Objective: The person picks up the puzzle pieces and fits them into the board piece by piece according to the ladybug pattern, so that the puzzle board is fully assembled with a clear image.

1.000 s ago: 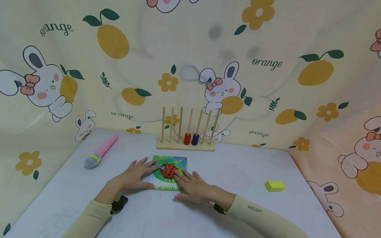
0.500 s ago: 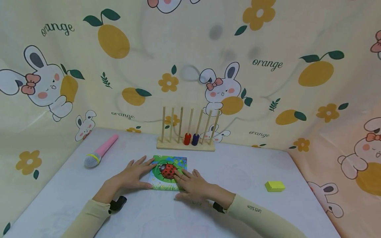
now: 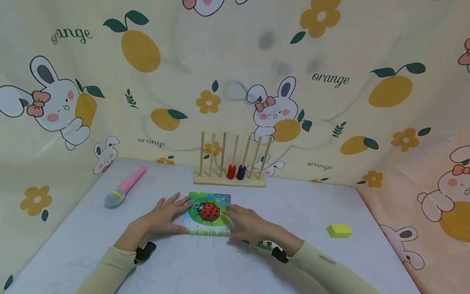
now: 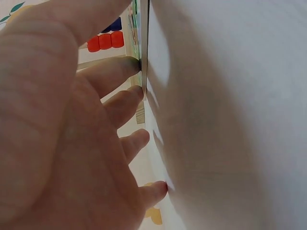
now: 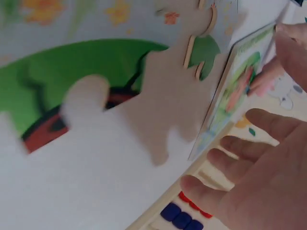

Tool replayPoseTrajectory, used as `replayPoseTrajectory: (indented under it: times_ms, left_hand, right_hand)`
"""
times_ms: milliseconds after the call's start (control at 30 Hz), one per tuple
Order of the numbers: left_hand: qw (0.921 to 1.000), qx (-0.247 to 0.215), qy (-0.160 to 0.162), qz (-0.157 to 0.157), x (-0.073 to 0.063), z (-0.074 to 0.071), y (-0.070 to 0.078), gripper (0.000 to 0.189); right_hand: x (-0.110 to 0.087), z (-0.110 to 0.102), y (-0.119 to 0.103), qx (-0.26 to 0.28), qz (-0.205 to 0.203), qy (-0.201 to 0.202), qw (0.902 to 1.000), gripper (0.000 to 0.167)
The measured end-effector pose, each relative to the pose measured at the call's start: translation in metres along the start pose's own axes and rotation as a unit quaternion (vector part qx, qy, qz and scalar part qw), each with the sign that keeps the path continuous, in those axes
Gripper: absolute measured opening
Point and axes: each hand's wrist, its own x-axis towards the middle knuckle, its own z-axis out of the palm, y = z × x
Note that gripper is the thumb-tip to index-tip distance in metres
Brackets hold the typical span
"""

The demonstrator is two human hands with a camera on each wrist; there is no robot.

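A square ladybug jigsaw puzzle [image 3: 208, 212] lies flat on the white table. My left hand [image 3: 161, 216] rests at its left side, fingers spread, with fingertips on its edge in the left wrist view. At the right edge is my right hand [image 3: 247, 225], its fingers loosely extended and holding nothing. Whether it touches the puzzle, I cannot tell. Loose puzzle pieces [image 3: 265, 245] lie partly hidden under my right wrist. Up close in the right wrist view, a larger green-and-red piece [image 5: 110, 57] and a small green piece [image 5: 205, 52] show.
A wooden bead rack [image 3: 229, 181] with red beads [image 3: 231, 172] and dark blue beads [image 3: 241, 172] stands at the back. To the left lies a pink toy microphone [image 3: 126, 185]. A yellow-green block [image 3: 339, 230] sits on the right. Printed cloth hangs behind the table.
My right hand has slid off the puzzle's face to the right, uncovering the ladybug and some loose pieces under the wrist. The left hand has barely shifted.
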Motion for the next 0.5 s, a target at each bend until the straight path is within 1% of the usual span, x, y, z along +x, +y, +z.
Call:
replayPoseTrajectory:
  times_ms: [100, 167, 300, 367, 500]
  left_hand:
    - [1.0, 0.0, 0.004, 0.002, 0.0, -0.001, 0.001, 0.091]
    - [1.0, -0.001, 0.006, 0.001, 0.0, -0.002, 0.002, 0.091]
    - [1.0, 0.001, 0.007, -0.001, 0.0, 0.0, 0.001, 0.092]
    - [1.0, 0.0, 0.005, -0.002, 0.001, 0.001, 0.0, 0.092]
    - [1.0, -0.005, -0.001, -0.008, 0.002, 0.003, -0.002, 0.093]
  right_hand:
    - [-0.01, -0.002, 0.003, -0.01, 0.016, 0.031, 0.9993, 0.073]
    - [-0.016, -0.002, 0.003, -0.008, 0.031, 0.044, 0.9985, 0.065]
    - [-0.028, 0.003, -0.001, 0.017, 0.053, 0.049, 0.9973, 0.055]
    - [-0.031, 0.007, -0.003, 0.031, 0.057, 0.051, 0.9966, 0.053]
    - [-0.035, 0.014, -0.007, 0.05, 0.051, 0.059, 0.9957, 0.054]
